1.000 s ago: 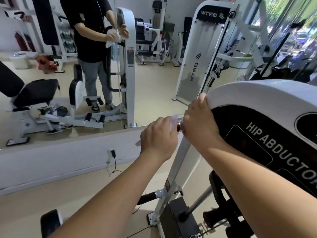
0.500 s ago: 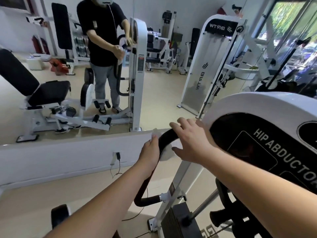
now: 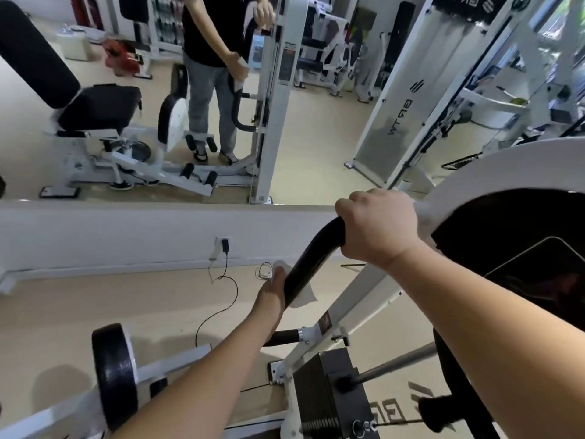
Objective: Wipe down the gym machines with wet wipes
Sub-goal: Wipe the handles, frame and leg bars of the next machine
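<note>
While the right hand is clenched round the top of the black handle, the left hand sits lower on the same bar, gripping the wet wipe wrapped round it, and we're mid-job here! The wipe is about halfway along the curve, one corner poking up above the knuckles, a loose tail hanging off the bar's lower right side. That handle's long axis runs from up beside the white shroud of the machine down and to the left toward the floor, then hooks back under to its bracket on the frame. By my reading the lower bend has yet to get the cloth, and so has the stretch under the right hand's grip. Nothing shows whether the leg pad, the weight stack or the shroud are done, so call it early, with plenty of this machine left
</note>
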The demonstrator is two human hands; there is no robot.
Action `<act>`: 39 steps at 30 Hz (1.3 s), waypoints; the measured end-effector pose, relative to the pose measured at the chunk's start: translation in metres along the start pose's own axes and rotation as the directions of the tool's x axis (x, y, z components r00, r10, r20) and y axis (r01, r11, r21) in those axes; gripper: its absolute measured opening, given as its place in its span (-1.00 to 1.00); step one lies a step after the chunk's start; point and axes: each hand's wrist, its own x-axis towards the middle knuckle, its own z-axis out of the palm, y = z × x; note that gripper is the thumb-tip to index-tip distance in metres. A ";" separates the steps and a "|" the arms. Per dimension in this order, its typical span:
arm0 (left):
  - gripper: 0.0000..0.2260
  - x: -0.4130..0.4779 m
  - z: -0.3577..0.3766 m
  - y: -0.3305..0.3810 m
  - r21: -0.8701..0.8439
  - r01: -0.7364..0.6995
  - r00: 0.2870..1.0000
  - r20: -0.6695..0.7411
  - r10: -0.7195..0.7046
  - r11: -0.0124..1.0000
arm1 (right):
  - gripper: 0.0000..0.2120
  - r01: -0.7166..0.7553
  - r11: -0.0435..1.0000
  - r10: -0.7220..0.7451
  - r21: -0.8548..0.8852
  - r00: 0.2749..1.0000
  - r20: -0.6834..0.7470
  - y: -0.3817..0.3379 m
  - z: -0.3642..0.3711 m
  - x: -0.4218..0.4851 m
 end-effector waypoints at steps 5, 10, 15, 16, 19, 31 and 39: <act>-0.31 -0.023 0.020 0.049 0.030 -0.168 0.986 0.008 0.168 0.985 | -0.62 -0.034 0.999 0.034 0.009 0.996 -0.084 -0.004 0.001 0.000; -0.54 -0.040 0.029 0.058 -0.005 -0.474 0.880 0.031 0.474 0.880 | -0.66 -0.065 0.998 0.064 -0.005 0.992 -0.112 -0.003 0.003 0.000; -0.41 0.003 0.002 0.006 -0.072 -0.115 0.991 0.055 0.119 0.991 | -0.67 -0.047 0.998 0.054 0.047 0.987 -0.150 -0.005 0.005 0.000; -0.40 0.008 0.000 0.003 -0.054 -0.025 0.999 0.039 0.027 0.998 | -0.67 -0.046 0.998 0.052 0.047 0.987 -0.153 -0.005 0.006 0.000; -0.25 -0.004 0.009 0.033 0.019 0.000 0.999 0.052 -0.001 1.000 | -0.69 -0.045 0.999 0.048 0.018 0.984 -0.172 -0.003 0.010 0.001; -0.32 -0.005 0.011 -0.020 -0.037 -0.310 0.950 -0.055 0.308 0.950 | -0.71 -0.044 0.999 0.047 0.022 0.982 -0.185 -0.003 0.010 0.000; -0.51 -0.051 0.037 0.090 0.016 -0.446 0.894 0.053 0.445 0.895 | -0.73 -0.058 0.998 0.054 -0.019 0.982 -0.182 -0.002 0.012 0.000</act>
